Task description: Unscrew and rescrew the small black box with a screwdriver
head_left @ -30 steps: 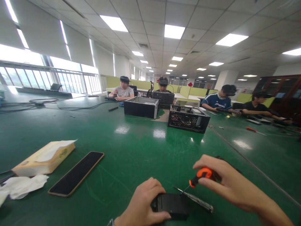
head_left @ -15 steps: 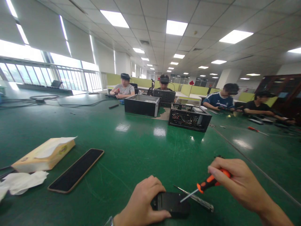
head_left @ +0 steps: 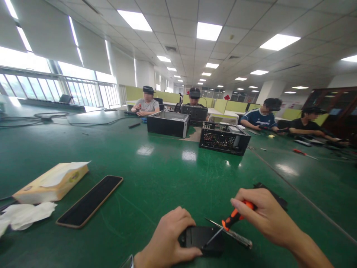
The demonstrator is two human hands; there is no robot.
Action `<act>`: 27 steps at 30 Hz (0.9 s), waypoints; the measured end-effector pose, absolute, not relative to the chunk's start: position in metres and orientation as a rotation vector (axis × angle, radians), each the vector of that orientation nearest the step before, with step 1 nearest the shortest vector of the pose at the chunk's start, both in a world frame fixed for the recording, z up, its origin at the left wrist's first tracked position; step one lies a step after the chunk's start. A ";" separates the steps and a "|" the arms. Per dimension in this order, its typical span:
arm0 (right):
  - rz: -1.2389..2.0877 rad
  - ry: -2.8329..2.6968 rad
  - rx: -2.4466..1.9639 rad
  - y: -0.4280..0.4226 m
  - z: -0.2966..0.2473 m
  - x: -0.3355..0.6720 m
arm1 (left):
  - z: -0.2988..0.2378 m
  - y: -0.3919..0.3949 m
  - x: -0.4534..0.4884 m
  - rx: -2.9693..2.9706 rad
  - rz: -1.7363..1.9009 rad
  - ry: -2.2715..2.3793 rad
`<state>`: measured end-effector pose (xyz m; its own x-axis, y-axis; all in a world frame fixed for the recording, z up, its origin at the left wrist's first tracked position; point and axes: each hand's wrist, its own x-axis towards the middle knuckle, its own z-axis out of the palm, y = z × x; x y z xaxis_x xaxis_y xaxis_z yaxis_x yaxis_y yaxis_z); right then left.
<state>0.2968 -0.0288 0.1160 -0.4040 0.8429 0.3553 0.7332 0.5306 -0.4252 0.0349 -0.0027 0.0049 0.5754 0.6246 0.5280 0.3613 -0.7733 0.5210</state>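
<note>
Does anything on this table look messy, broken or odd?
A crumpled tissue lies beside the tissue pack, as if discarded. Farther back, a ragged brownish patch interrupts the green tabletop between the computer cases, possibly damage. The black device held by the left hand shows no obvious harm.

Head cam looks fwd/dn across nearby tbl point(head_left: 156, 178).

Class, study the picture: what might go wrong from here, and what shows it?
The orange-and-black screwdriver in the right hand has its tip at the black device, near the thumb of the left hand; a slip might jab it. The left hand holds the device around one end, so pressure from the tip might make it pivot. A second screwdriver lies close beside the device and might get knocked.
</note>
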 end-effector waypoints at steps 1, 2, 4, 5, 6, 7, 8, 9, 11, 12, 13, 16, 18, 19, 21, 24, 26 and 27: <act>0.276 -2.241 -1.279 -0.028 0.115 0.297 | 0.005 -0.003 0.035 2.453 1.025 0.800; 0.278 -2.243 -1.281 -0.028 0.115 0.297 | 0.006 -0.003 0.035 2.452 1.025 0.801; 0.275 -2.247 -1.281 -0.027 0.114 0.297 | 0.006 -0.003 0.035 2.450 1.031 0.802; 0.274 -2.249 -1.280 -0.027 0.114 0.297 | 0.005 -0.003 0.035 2.449 1.036 0.802; 0.273 -2.251 -1.278 -0.028 0.114 0.296 | 0.005 -0.003 0.035 2.448 1.039 0.801; 0.272 -2.253 -1.278 -0.028 0.114 0.296 | 0.005 -0.003 0.035 2.447 1.042 0.798; 0.274 -2.255 -1.278 -0.028 0.115 0.296 | 0.005 -0.003 0.035 2.446 1.045 0.795; 0.275 -2.257 -1.277 -0.029 0.115 0.296 | 0.005 -0.002 0.035 2.445 1.045 0.793; 0.274 -2.259 -1.276 -0.030 0.116 0.296 | 0.005 -0.003 0.035 2.442 1.039 0.792; 0.272 -2.261 -1.275 -0.030 0.116 0.296 | 0.005 -0.003 0.035 2.442 1.035 0.795; 0.269 -2.263 -1.274 -0.029 0.116 0.296 | 0.005 -0.003 0.035 2.441 1.028 0.799; 0.244 -2.280 -1.266 -0.029 0.115 0.295 | 0.005 -0.003 0.035 2.443 1.015 0.810; 0.208 -2.292 -1.260 -0.029 0.116 0.294 | 0.005 -0.004 0.035 2.443 1.020 0.811; 0.191 -2.298 -1.257 -0.030 0.117 0.293 | 0.004 -0.004 0.035 2.442 1.024 0.812; 0.172 -2.319 -1.243 -0.034 0.121 0.292 | 0.004 -0.003 0.035 2.443 1.022 0.817; 0.191 -2.378 -1.190 -0.042 0.130 0.292 | 0.004 -0.003 0.035 2.449 0.999 0.813; 0.227 -2.410 -1.131 -0.047 0.134 0.293 | 0.004 -0.003 0.035 2.450 0.992 0.805; 0.231 -2.413 -1.108 -0.049 0.135 0.293 | 0.004 -0.003 0.035 2.450 0.996 0.805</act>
